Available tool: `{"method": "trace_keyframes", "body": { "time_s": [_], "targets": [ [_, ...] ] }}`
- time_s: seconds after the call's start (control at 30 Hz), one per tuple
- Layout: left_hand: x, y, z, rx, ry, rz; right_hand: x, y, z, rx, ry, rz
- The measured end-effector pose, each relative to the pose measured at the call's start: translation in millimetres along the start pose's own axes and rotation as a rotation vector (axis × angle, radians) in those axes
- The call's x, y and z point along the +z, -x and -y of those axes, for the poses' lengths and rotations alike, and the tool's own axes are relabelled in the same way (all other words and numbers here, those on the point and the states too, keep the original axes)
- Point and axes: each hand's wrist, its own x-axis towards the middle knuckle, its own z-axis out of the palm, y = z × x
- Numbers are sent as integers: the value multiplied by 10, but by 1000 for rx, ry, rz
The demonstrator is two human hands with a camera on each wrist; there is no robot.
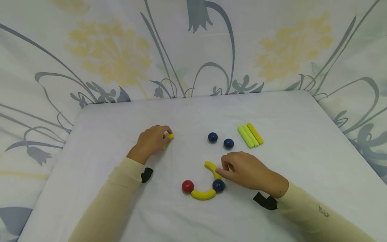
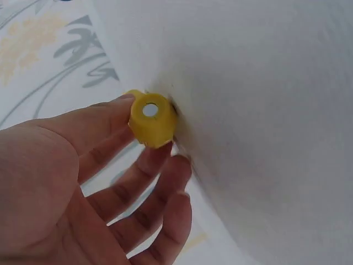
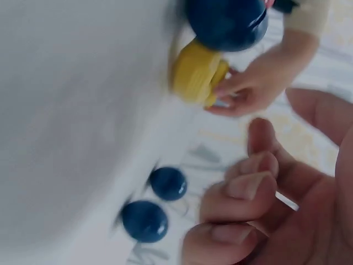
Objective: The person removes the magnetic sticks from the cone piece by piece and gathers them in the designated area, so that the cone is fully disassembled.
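Observation:
At the left of the white table, my left hand (image 1: 152, 140) pinches a yellow curved magnetic rod (image 2: 153, 127) between thumb and fingers. The rod's near end shows a round silver disc. My right hand (image 1: 246, 170) hovers with loosely bent fingers beside a second yellow curved rod (image 1: 211, 167); a gap shows between thumb and fingertips in the right wrist view. That rod meets a dark blue ball (image 1: 218, 185). From the same ball another yellow curved rod (image 1: 203, 195) runs left to a red ball (image 1: 187, 186), making a bent chain.
Two loose dark blue balls (image 1: 213, 137) lie beyond my right hand. To their right, two lime straight rods (image 1: 248, 136) and a yellow straight rod (image 1: 255, 133) lie side by side. A flower-patterned cloth (image 1: 181, 47) hangs behind the white-covered table (image 1: 121, 117).

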Motion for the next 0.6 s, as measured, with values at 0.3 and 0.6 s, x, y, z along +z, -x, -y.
{"method": "trace_keyframes", "body": {
  "time_s": [0.3, 0.6],
  "targets": [
    [189, 233, -586, 359, 45, -25, 235, 76, -87, 20, -23, 174],
    [351, 360, -870, 536, 1, 207, 245, 21, -95, -12, -51, 148]
  ]
}}
